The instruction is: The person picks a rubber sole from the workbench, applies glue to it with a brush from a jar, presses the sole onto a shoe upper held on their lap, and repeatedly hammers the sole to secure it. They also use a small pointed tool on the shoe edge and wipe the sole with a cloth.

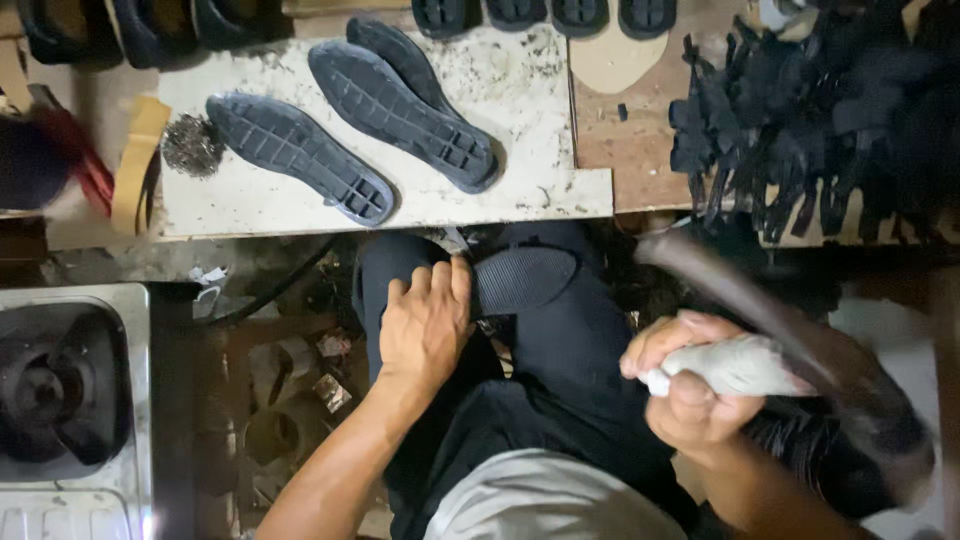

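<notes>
Hands work low over the person's lap, nearest the camera. The right hand is curled tight round the white cloth-wrapped handle of a hammer, which is blurred and slants from far left down to near right. The left hand lies flat with fingers nearly straight and close together, pressing on a dark ribbed shoe sole that rests on the knee; it does not grip the sole.

To the near left stands a metal gas stove.

Farther off, the pale, scuffed bench carries two more dark soles, tread up, lying slantwise side by side, with a ball of steel wool just left of them. To the far right lies a heap of black cut strap pieces.
</notes>
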